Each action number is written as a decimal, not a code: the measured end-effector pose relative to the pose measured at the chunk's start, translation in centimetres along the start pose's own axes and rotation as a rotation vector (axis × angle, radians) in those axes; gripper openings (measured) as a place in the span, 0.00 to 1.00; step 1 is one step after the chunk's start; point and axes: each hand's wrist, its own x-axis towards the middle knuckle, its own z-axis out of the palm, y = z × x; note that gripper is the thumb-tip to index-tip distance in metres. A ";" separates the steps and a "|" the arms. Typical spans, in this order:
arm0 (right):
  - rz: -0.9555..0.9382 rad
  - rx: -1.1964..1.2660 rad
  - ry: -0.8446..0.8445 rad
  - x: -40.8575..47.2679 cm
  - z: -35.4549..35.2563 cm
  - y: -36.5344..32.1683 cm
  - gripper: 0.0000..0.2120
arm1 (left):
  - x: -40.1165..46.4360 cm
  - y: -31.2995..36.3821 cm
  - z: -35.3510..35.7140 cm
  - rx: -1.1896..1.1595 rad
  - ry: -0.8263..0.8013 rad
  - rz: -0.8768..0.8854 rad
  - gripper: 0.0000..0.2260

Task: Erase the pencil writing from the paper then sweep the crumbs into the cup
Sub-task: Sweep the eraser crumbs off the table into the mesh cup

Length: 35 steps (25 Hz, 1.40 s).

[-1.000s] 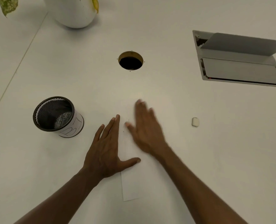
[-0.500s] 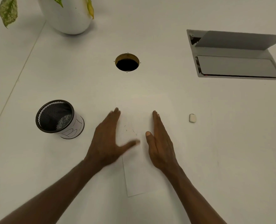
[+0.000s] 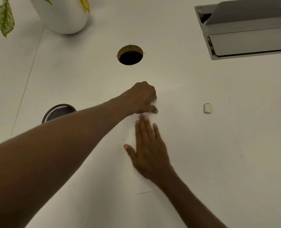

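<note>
The right hand (image 3: 150, 152) lies flat, fingers straight, on the paper (image 3: 144, 185). At its 12 o'clock the left hand (image 3: 143, 97) has its fingers curled at the sheet's far part; whether they pinch anything cannot be told. The mesh cup (image 3: 58, 112) stands at 9 o'clock, half hidden by the left forearm. The eraser (image 3: 207, 108) lies at 2 o'clock on the table (image 3: 219, 162).

White table (image 3: 202, 162), round cable hole (image 3: 130, 55), open hatch (image 3: 245, 30)
</note>
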 end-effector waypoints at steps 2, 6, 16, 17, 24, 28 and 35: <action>-0.104 0.080 -0.040 -1.0 1.2 -3.0 0.36 | 0.1 0.2 0.3 -0.005 0.013 0.006 0.21; -0.095 0.117 0.009 0.3 0.9 -3.5 0.35 | 0.2 0.1 0.1 0.004 0.028 0.022 0.20; -0.074 0.141 0.002 -2.2 2.2 -5.3 0.37 | -0.2 0.2 0.3 0.009 0.032 -0.001 0.21; 0.045 0.115 0.032 -1.4 1.5 -4.0 0.37 | -0.3 0.2 0.4 0.008 0.045 -0.001 0.21; -0.073 0.194 -0.078 -3.2 1.7 -7.2 0.38 | -0.4 0.4 0.9 0.029 0.047 -0.030 0.22; 0.219 0.081 0.080 -0.5 -0.6 -1.1 0.39 | -0.3 0.1 1.3 0.020 0.117 -0.027 0.22; 0.056 0.149 -0.027 -2.7 2.9 -7.0 0.38 | -1.1 0.1 1.2 -0.050 0.128 -0.046 0.25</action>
